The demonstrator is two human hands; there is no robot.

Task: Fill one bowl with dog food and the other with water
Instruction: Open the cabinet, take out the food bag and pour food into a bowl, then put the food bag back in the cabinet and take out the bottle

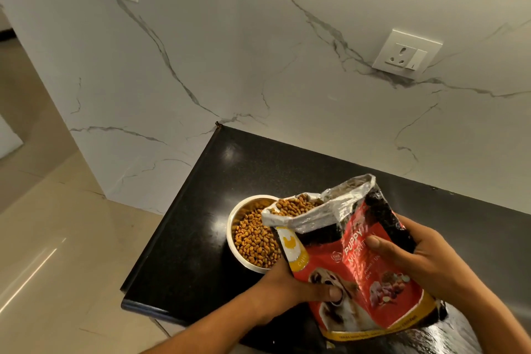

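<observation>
A red and black dog food bag (362,261) with a silver lining is tilted to the left, its open mouth over a steel bowl (234,220). Brown kibble (253,241) fills much of the bowl, and more kibble lies at the bag's mouth. My left hand (290,287) grips the bag's lower left side, thumb on the printed dog picture. My right hand (422,256) holds the bag's right side, thumb across the front. The bowl stands on a black counter (201,210) near its left edge. No second bowl is in view.
A white marble-patterned wall (258,52) rises behind the counter with two sockets (408,53), one upper left and one at right. Left of the counter's edge lies a beige tiled floor (43,238).
</observation>
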